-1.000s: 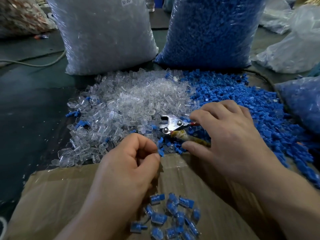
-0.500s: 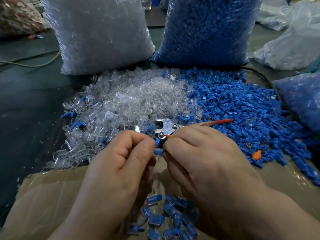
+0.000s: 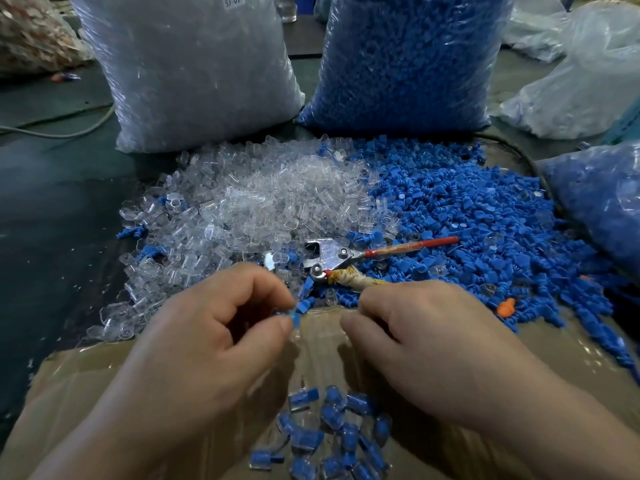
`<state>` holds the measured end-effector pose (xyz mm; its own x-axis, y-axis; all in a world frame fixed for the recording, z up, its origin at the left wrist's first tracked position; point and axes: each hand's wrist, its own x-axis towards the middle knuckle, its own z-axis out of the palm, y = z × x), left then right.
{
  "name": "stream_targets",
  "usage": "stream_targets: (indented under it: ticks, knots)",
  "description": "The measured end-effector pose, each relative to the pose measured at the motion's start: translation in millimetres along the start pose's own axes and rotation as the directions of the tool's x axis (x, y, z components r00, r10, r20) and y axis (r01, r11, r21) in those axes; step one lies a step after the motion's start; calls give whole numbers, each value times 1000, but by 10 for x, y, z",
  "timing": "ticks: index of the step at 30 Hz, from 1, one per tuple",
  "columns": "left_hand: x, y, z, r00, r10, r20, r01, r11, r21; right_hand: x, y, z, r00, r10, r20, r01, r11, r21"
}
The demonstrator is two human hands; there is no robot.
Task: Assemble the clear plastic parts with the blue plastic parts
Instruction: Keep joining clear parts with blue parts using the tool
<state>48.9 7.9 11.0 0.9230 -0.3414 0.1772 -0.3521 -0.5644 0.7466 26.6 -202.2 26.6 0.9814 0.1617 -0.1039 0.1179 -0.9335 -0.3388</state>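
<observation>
Pinches one small blue part (image 3: 296,315) between thumb and forefinger of left hand (image 3: 214,334), above the far edge of cardboard box (image 3: 104,382). Holds right hand (image 3: 426,341) just beside, fingers curled, fingertips at the cloth-wrapped handle of metal pliers (image 3: 329,258); cannot tell whether gripping it.

Just beyond the hands: pile of clear parts (image 3: 270,202) on the left, touching pile of blue parts (image 3: 485,230) on the right, pliers lying across the boundary.

Inside the box, toward the near side: cluster of assembled pieces (image 3: 332,431), blue within clear.

Behind the piles, upright: bag of clear parts (image 3: 194,71) and bag of blue parts (image 3: 408,64).

Among loose blue parts at right: one orange piece (image 3: 506,306).

Underneath all: dark table (image 3: 52,209).
</observation>
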Motion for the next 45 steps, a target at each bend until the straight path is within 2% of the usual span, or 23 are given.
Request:
stream_targets:
  ticks: [2,6,11,13,16,19,23,26,29,32,37,45]
  knots:
    - [20,-28,-15,998,-51,35,47,994,97,0,26,57,994,-20,-103,-2,979,-202]
    - [27,20,112,983,52,177,-107,942,317,66,39,154,990,-51,-129,17,967,-255]
    - [18,48,160,938,151,311,-237,936,261,133,56,212,980,-99,-175,47,959,-281]
    - [21,47,154,951,144,274,-210,950,231,165,30,239,976,-124,-178,65,951,-304]
    - [28,13,149,997,33,69,-49,969,241,210,-16,256,974,-149,-169,93,950,-299]
    - [51,-66,148,993,-59,-103,86,954,286,201,26,213,973,-165,-163,123,963,-240]
    - [75,-71,175,988,-118,-95,149,863,483,89,81,123,978,-99,-183,75,988,-132]
    - [109,-48,182,976,-194,-98,213,758,616,53,51,53,979,-60,-193,16,975,-222]
    - [125,-51,195,979,-191,-73,191,727,660,48,19,102,994,-20,-111,-14,954,-301]
    - [128,-50,226,988,-154,-25,135,764,631,118,-39,192,991,-42,-127,0,948,-318]
    - [128,-115,243,997,-77,25,57,880,472,272,-129,306,982,-135,-135,84,941,-327]
    - [124,-163,266,998,5,-58,14,947,322,287,-75,290,977,-168,-129,130,956,-263]
